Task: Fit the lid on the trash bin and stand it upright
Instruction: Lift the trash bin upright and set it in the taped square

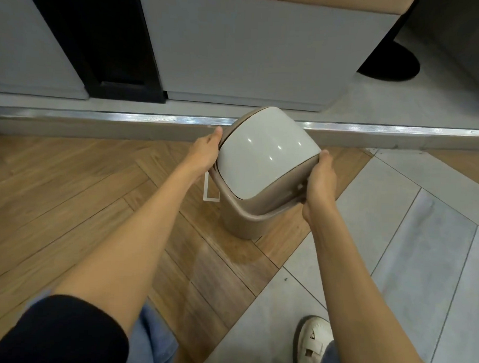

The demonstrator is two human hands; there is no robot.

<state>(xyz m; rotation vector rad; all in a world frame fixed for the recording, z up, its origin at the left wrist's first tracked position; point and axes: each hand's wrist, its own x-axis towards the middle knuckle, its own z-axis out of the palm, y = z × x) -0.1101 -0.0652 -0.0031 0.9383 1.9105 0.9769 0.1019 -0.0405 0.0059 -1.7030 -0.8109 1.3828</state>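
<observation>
A small beige plastic trash bin (242,222) is seen standing on the wooden herringbone floor (69,202), close to where the wood meets the pale grey floor tiles (407,241); its base rests on the wood and its body appears slightly tilted. A beige lid frame with a glossy white domed swing flap (263,155) is seated on the bin's top — whether it is fully pressed home cannot be told. The left hand (205,150) is closed on the frame's left edge, thumb laid along the rim; the right hand (321,181) is clasped around the frame's right corner, fingers wrapped under it. A white rectangular tag (209,189) is visible just beside the bin on its left, partly hidden behind it. A metal threshold strip (126,117) runs across the floor behind the bin; grey cabinet fronts (251,46) rise beyond it. A cream-coloured sandal (312,344) is seen on the tiles at the lower right — blue jeans (151,338) show near the bottom edge.
</observation>
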